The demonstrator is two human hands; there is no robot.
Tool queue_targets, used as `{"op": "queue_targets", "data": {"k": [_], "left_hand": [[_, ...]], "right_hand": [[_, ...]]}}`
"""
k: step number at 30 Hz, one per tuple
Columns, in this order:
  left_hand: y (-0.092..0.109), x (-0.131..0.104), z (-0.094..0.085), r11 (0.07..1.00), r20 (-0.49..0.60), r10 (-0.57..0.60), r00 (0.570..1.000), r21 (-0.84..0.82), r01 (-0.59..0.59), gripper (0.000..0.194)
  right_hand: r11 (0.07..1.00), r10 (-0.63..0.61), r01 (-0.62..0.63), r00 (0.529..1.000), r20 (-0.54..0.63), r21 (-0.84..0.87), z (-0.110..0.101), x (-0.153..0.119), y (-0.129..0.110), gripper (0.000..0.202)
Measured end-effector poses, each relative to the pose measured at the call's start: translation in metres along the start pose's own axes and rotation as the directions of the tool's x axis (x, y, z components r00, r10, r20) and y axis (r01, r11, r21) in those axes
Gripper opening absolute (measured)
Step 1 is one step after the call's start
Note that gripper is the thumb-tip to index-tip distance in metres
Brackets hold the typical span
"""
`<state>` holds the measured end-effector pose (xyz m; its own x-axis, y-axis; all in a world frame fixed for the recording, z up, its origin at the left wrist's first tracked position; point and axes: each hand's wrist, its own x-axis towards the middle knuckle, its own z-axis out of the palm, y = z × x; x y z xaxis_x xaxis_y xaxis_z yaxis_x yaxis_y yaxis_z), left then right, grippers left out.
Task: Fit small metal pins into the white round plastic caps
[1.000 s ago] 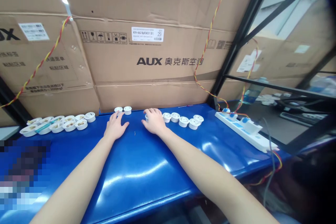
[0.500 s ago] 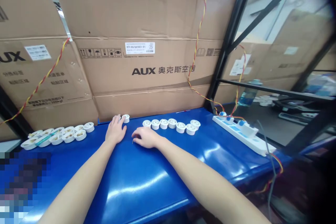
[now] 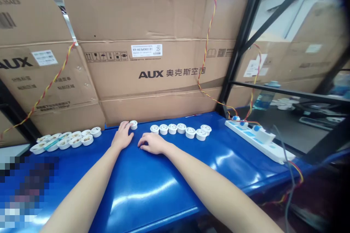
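My left hand (image 3: 122,137) reaches to the back of the blue table, its fingers stretched over a small round white cup (image 3: 123,123) that they partly hide. Its thumb stands apart. Just right of those fingertips sits another round white cup (image 3: 133,125). My right hand (image 3: 152,143) hovers low or rests over the tabletop, fingers curled in with the tips together. A tiny dark bit shows at the fingertips, too small to name. Behind and right of this hand, several round white cups with marked tops (image 3: 172,129) stand in a row.
At the left, several white cups with brownish contents (image 3: 76,141) stand in two rows, a teal stick (image 3: 53,144) across them. Cardboard panels (image 3: 164,14) rise behind the blue table (image 3: 144,196). A white power strip (image 3: 254,142) and twisted wires (image 3: 210,32) lie right, beside a black post (image 3: 237,54).
The view has shifted slightly, moving the surroundings a little rightward. Both hands stay in nearly the same places; the left fingers still cover the cup.
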<state>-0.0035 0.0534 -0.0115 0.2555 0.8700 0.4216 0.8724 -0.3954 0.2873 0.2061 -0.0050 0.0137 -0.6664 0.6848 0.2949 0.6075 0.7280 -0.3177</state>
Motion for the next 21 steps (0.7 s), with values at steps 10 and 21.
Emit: {"op": "queue_targets", "data": {"k": [10,21], "left_hand": [[0.006,-0.031,-0.009,0.994,-0.01,0.081,0.997,-0.069,-0.081,0.049],[0.012,-0.029,-0.012,0.974,-0.023,0.155,0.988,-0.164,-0.157,0.041]], "right_hand": [[1.0,-0.007,0.008,0.999,-0.052,0.011,0.0,-0.003,-0.003,0.019],[0.994,-0.082,0.081,0.997,0.008,0.072,-0.002,-0.002,0.001,0.012]]}}
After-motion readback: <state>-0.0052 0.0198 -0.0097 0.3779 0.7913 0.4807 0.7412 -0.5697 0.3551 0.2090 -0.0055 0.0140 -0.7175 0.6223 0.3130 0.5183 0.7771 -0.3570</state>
